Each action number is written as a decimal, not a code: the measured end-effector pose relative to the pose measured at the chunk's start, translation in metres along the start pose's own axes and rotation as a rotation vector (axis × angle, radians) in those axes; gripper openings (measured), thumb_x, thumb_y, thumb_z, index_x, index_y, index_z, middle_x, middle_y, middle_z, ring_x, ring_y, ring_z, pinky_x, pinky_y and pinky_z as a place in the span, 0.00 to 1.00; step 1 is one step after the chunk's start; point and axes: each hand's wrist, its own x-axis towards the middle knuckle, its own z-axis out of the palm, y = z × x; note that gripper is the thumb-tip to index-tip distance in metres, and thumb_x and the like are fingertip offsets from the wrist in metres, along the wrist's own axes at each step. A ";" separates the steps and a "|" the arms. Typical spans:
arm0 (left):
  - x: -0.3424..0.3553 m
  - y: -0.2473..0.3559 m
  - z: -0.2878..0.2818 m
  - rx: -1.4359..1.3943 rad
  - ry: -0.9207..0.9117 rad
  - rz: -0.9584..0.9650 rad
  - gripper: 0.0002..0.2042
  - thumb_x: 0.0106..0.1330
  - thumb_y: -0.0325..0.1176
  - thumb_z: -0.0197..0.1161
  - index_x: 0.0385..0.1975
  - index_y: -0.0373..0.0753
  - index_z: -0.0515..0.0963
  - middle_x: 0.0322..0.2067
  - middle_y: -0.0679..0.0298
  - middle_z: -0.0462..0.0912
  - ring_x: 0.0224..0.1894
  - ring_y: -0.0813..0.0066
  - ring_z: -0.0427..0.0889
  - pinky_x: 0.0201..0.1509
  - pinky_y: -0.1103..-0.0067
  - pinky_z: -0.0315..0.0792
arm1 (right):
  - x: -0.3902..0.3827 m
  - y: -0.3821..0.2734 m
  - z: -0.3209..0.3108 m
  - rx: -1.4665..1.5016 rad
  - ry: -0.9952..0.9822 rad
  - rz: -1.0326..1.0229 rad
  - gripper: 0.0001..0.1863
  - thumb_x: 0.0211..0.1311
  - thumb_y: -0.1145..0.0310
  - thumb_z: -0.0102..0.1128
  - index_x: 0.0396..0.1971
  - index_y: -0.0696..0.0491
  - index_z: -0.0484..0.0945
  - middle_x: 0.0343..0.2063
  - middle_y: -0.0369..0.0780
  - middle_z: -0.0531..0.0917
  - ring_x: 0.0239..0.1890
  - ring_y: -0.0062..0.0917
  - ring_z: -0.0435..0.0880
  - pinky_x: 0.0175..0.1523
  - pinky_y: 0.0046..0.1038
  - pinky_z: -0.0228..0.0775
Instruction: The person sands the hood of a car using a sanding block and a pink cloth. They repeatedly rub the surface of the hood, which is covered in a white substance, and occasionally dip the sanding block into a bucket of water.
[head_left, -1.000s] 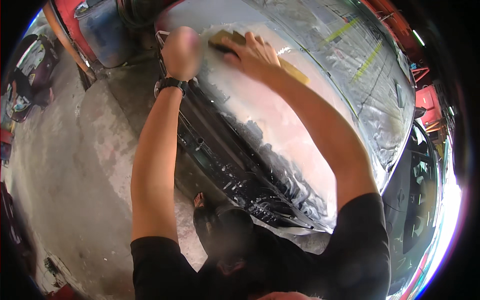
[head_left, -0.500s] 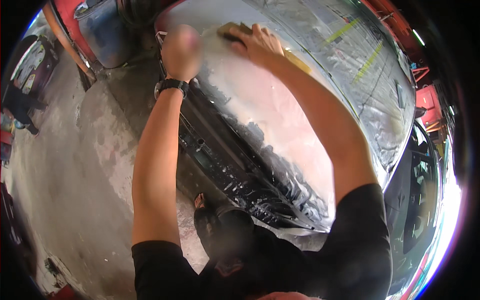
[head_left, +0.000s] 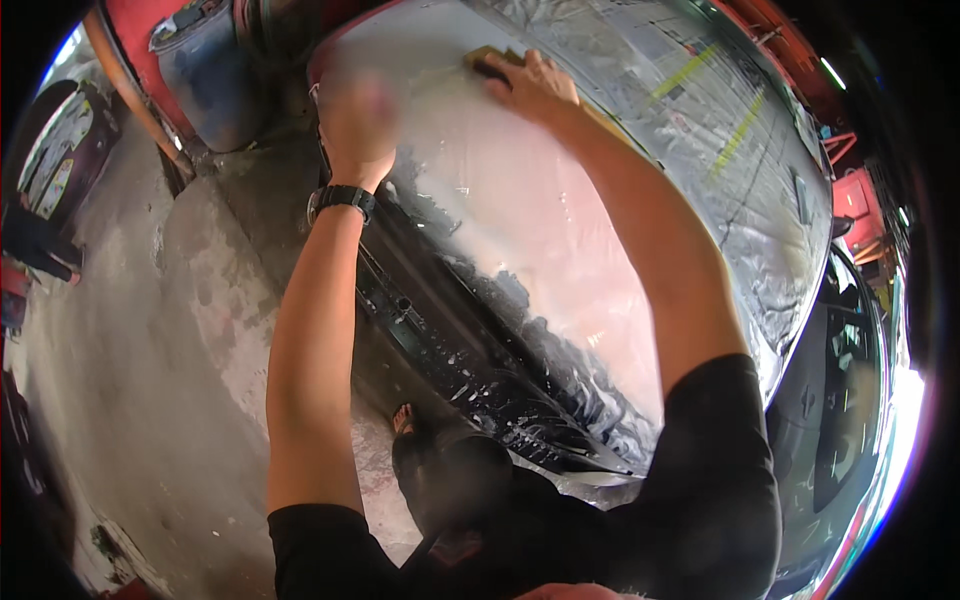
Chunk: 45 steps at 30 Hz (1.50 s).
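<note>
My right hand (head_left: 535,88) is closed over a yellowish-brown sanding block (head_left: 487,58) and presses it on the upper part of a car panel (head_left: 555,220). The panel is pale pink and white, with rough grey and black patches along its near edge. At the panel's far left edge is my left hand (head_left: 360,135), below a dark wristwatch on the wrist. A blur covers most of it, so its fingers and anything in them are hidden.
Silver masking sheet (head_left: 760,190) with yellow-green tape covers the car beyond the panel. A blue-grey bin (head_left: 205,85) and an orange post (head_left: 135,85) stand at the upper left. Another car (head_left: 825,400) is at the right. Part of a person (head_left: 38,240) shows at far left.
My right hand has slid slightly right along the panel with the sanding block. My left hand has shifted slightly down in the view. The person at far left has moved.
</note>
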 end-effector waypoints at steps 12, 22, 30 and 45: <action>0.005 0.010 -0.002 -0.039 0.030 0.030 0.10 0.64 0.38 0.67 0.40 0.44 0.78 0.37 0.56 0.80 0.43 0.51 0.81 0.45 0.58 0.72 | -0.003 0.048 -0.002 0.050 0.044 -0.047 0.26 0.69 0.37 0.48 0.65 0.25 0.71 0.52 0.47 0.76 0.58 0.44 0.78 0.55 0.45 0.76; -0.007 -0.008 -0.010 0.048 0.117 0.044 0.11 0.67 0.40 0.66 0.41 0.42 0.78 0.37 0.55 0.81 0.41 0.52 0.81 0.43 0.61 0.74 | -0.125 -0.061 -0.048 0.159 -0.013 -0.269 0.26 0.68 0.44 0.56 0.66 0.25 0.70 0.51 0.50 0.73 0.52 0.45 0.78 0.53 0.47 0.76; -0.001 0.007 0.005 -0.021 0.136 0.004 0.10 0.67 0.38 0.65 0.41 0.42 0.77 0.35 0.55 0.81 0.38 0.52 0.81 0.41 0.62 0.75 | 0.005 -0.059 0.009 0.009 0.095 0.010 0.23 0.68 0.48 0.55 0.62 0.29 0.73 0.52 0.49 0.74 0.54 0.45 0.78 0.55 0.47 0.74; -0.005 0.000 0.001 -0.046 0.190 0.002 0.11 0.67 0.39 0.65 0.41 0.41 0.77 0.35 0.53 0.81 0.38 0.50 0.81 0.42 0.61 0.75 | -0.027 -0.092 -0.012 0.033 0.057 -0.108 0.26 0.68 0.49 0.57 0.66 0.32 0.71 0.52 0.50 0.74 0.54 0.46 0.77 0.55 0.47 0.74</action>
